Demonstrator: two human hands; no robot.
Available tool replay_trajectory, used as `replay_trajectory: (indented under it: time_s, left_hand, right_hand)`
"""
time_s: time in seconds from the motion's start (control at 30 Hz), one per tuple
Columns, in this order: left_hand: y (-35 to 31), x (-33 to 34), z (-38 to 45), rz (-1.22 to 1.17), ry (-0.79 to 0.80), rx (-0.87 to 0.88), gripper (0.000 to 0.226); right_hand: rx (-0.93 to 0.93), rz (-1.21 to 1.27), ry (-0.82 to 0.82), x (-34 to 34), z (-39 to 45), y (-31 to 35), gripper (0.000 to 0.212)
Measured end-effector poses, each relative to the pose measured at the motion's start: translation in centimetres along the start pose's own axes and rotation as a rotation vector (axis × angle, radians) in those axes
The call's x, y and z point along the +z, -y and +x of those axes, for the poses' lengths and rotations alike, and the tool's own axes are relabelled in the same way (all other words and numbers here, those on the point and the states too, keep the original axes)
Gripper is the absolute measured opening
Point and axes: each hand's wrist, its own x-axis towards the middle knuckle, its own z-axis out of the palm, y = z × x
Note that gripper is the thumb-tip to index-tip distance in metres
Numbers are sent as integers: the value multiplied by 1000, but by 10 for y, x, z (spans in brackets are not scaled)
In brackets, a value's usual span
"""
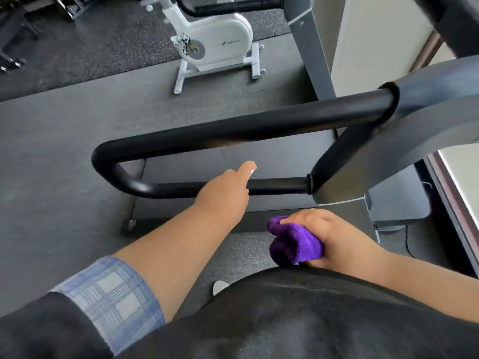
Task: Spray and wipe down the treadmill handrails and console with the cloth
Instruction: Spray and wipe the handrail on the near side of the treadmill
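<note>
While the left hand (pixel 228 189) reaches out, the right hand (pixel 324 235) squeezes a purple cloth (pixel 294 243).

The left hand points one finger and covers part of the black handrail's (pixel 233 129) lower bar; whether it holds something small and white is hard to tell. A white exercise bike (pixel 217 45) stands far beyond both hands.

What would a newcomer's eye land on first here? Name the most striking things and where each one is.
The bright purple cloth stands out first, bunched in the right hand low and right of centre. Next comes the looped black handrail across the middle, with the left hand reaching out in front of its lower bar; something small and white shows at its fingertips. A white exercise bike stands on the floor beyond, at top centre.
</note>
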Motion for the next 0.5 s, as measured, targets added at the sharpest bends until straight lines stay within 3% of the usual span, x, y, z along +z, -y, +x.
replay_trajectory:
  time_s: [0.3,0.5]
  left_hand:
    - [-13,8,4,33,6,46,48]
    - [38,-3,-14,25,-36,-104,49]
  right_hand:
    - [39,-25,-7,-9,-8,4,54]
    - [54,-22,-11,-4,-5,5,53]
